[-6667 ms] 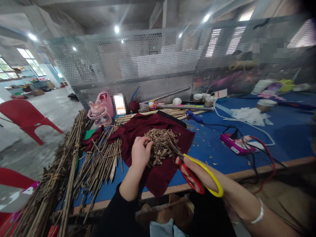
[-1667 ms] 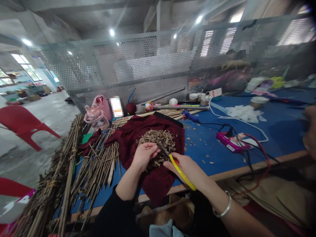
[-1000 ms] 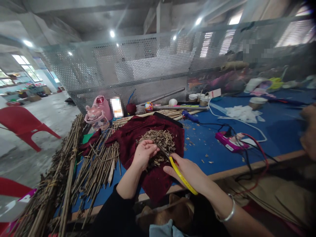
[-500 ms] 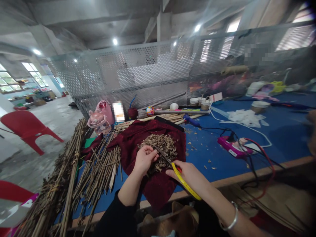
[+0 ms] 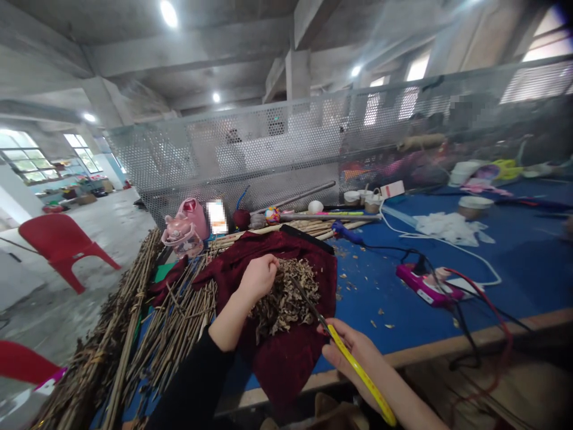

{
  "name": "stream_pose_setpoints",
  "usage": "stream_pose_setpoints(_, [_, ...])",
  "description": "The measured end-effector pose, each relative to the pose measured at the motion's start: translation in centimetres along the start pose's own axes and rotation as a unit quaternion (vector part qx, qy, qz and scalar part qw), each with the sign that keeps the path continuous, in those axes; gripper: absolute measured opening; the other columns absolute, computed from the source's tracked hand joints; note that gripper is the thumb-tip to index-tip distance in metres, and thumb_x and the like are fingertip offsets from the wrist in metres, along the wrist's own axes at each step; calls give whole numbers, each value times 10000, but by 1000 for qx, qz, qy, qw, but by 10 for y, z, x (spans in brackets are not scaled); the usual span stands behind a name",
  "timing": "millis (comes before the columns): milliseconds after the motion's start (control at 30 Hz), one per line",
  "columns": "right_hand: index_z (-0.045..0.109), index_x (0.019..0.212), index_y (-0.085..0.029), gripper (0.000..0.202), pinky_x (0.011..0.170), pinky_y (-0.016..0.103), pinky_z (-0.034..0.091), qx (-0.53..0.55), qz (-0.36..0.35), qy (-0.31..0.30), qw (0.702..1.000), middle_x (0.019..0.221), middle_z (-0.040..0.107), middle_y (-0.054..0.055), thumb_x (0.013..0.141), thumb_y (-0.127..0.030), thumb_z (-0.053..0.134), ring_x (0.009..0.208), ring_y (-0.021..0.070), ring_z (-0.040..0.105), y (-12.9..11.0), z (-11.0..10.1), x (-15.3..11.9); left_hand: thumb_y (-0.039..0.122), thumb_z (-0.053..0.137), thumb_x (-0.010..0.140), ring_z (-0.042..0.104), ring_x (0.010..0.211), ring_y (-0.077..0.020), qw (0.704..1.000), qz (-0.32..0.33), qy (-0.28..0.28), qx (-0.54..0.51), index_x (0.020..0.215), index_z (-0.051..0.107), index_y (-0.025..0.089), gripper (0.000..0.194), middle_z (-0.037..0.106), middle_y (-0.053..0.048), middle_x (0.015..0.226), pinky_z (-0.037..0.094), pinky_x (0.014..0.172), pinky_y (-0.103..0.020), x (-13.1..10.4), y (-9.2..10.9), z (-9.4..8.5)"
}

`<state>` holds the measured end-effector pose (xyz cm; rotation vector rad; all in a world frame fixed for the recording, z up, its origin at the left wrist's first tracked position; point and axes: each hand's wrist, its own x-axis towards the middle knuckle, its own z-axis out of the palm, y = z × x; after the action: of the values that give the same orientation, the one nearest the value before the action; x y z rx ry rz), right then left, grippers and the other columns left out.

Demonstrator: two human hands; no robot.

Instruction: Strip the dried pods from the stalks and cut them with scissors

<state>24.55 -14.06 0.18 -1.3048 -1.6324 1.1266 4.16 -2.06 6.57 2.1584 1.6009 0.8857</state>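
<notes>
My left hand (image 5: 259, 278) is over the upper left of a heap of dry, curled brown plant pieces (image 5: 293, 298), its fingertips pinched together. Whatever may be between them is too small or hidden to make out. A yellow-handled tool (image 5: 358, 370) with a long, thin, dark metal end is in the grip of my right hand (image 5: 353, 349). Its dark end points up and left across the heap, with the tip short of my left fingers. Under the heap spreads a dark red cloth (image 5: 286, 379), hanging over the table's front edge.
Cut dry stalks (image 5: 179, 334) lie left of the cloth, beside long bundled stems (image 5: 102, 340). To the right are a purple power strip (image 5: 425, 286) with cables and a blue-handled tool (image 5: 347, 233). A perforated metal screen (image 5: 246, 155) stands behind the blue table (image 5: 403, 322).
My left hand has risen from the middle of the heap to its upper left edge. My right hand has drawn down and right with the yellow-handled tool. The view has tilted up slightly.
</notes>
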Motion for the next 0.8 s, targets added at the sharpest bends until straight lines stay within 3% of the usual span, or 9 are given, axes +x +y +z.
stream_pose_setpoints(100, [552, 970, -175, 564, 497, 220, 385, 28, 18, -1, 999, 663, 525, 3, 657, -644, 571, 563, 132, 476, 4, 0, -2, 204, 531, 748, 591, 670, -158, 999, 45, -29, 2, 918, 671, 187, 221, 678, -36, 754, 435, 674, -238, 10, -5, -2])
stream_pose_setpoints(333, [543, 911, -177, 601, 461, 190, 332, 78, 22, -10, 997, 631, 408, -36, 634, -710, 547, 514, 80, 354, -9, -3, -9, 107, 401, 789, 587, 831, -170, 993, 79, -2, 84, 941, 674, 178, 321, 662, -60, 884, 442, 806, -275, 24, -12, -13])
stream_pose_setpoints(433, [521, 932, -193, 587, 379, 164, 266, 124, 55, -61, 989, 564, 336, -72, 667, -717, 511, 422, 42, 257, -13, -2, -14, 163, 424, 827, 520, 1029, -193, 983, 110, 11, 145, 1163, 582, 214, 375, 579, -81, 1153, 415, 893, -309, 26, -14, -10])
stream_pose_setpoints(500, [477, 992, -216, 627, 311, 152, 218, 205, 102, -118, 966, 543, 330, -86, 670, -753, 457, 359, 29, 213, -13, 3, -16, 166, 450, 827, 445, 1132, -220, 972, 137, -5, 192, 1160, 589, 246, 370, 495, -73, 1289, 387, 937, -344, 26, -18, -8])
stream_pose_setpoints(633, [461, 977, -215, 675, 272, 130, 275, 360, 136, -144, 912, 580, 375, -69, 641, -798, 421, 368, 36, 287, -9, 16, -19, 196, 498, 821, 516, 1007, -220, 955, 139, -84, 247, 908, 706, 228, 228, 639, -66, 1072, 400, 902, -346, 24, -25, -12])
stream_pose_setpoints(700, [467, 967, -211, 676, 280, 134, 321, 380, 141, -154, 901, 584, 387, -65, 646, -802, 406, 372, 35, 315, -9, 20, -18, 199, 503, 821, 561, 911, -203, 959, 118, -80, 246, 879, 713, 209, 218, 678, -64, 939, 417, 860, -317, 17, -27, -18])
stream_pose_setpoints(800, [454, 997, -221, 670, 294, 157, 370, 350, 166, -170, 906, 589, 420, -66, 666, -799, 377, 349, 39, 367, -11, 21, -14, 223, 505, 826, 599, 875, -196, 977, 75, -31, 195, 907, 710, 198, 221, 696, -64, 922, 427, 824, -284, -2, -25, -25])
